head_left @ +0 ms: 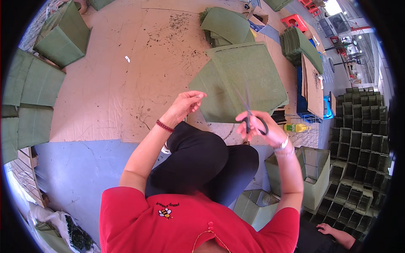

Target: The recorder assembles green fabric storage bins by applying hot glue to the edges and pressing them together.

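Observation:
My right hand (256, 125) grips black-handled scissors (247, 103), their blades pointing away from me and slightly blurred. Beneath the blades lies a flat green fabric panel (257, 78), which overlaps a second green panel (203, 86) at its left. My left hand (188, 104) hovers by the left edge of these panels, thumb and fingertips pinched together. Whatever the pinch may hold is too small to make out. A dark red beaded bracelet (165, 126) circles my left wrist.
Brown cardboard (97, 105) covers the work surface, with dark thread scraps (179, 25) scattered on it. Stacked green panels (230, 25) lie beyond. Green fabric boxes (67, 36) stand left; more (314, 181) stand right, near a yellow bottle (296, 127). Another person's hand (325, 228) shows lower right.

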The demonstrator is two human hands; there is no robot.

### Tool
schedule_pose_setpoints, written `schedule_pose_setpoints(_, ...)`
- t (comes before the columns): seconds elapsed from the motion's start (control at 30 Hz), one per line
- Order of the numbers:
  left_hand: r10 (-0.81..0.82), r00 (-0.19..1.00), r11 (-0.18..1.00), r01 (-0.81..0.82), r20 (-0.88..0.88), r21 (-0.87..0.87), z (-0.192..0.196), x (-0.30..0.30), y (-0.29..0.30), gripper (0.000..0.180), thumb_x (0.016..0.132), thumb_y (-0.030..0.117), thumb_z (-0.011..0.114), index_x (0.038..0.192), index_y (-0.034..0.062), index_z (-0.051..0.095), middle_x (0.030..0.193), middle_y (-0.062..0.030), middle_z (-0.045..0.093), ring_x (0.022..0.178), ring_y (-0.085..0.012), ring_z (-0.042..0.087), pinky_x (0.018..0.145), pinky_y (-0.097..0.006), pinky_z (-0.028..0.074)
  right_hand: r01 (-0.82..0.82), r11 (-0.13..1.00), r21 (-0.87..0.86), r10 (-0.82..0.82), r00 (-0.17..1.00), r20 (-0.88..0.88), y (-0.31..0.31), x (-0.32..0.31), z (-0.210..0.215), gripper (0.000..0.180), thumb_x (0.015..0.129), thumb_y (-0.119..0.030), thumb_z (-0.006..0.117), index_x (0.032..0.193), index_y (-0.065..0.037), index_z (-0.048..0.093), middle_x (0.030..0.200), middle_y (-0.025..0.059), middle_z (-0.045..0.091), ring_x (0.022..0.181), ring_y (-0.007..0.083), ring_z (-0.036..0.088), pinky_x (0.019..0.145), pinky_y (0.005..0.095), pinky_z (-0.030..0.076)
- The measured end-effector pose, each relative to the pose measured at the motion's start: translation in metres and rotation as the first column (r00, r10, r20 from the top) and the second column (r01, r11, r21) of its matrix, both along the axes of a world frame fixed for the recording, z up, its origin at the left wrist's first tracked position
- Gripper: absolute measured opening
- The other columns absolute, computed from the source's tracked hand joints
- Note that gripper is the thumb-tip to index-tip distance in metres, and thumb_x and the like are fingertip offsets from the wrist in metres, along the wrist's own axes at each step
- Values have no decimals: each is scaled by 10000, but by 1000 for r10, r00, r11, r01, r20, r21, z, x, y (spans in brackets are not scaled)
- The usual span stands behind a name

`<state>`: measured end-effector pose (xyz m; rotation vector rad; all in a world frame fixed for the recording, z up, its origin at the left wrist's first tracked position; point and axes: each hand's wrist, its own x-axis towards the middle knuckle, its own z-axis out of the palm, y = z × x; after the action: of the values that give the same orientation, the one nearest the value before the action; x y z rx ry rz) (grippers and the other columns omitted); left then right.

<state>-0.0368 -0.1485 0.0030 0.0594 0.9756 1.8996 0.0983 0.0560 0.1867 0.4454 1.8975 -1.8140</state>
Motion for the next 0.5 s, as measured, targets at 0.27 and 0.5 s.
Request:
schedule_pose_setpoints(0.27,-37,998,999,37,-57,-9,11,3,1,152,876,197,578,888,51,616,617,64,512,519,-17,446,469,-160,343,-150,966,209,74,940,332,3,-75,-11,711,778,-631,521,948,59,550,643,106,603,510,113,577,418,195,453)
schedule_pose_setpoints(0.5,-25,999,1000,25,-20,12,9,3,-2,150,873,195,583,882,50,619,620,58,520,527,-18,456,476,-160,351,-202,957,206,126,936,329,1,-96,-16,660,742,-615,589,883,29,595,570,64,574,432,82,524,361,178,364)
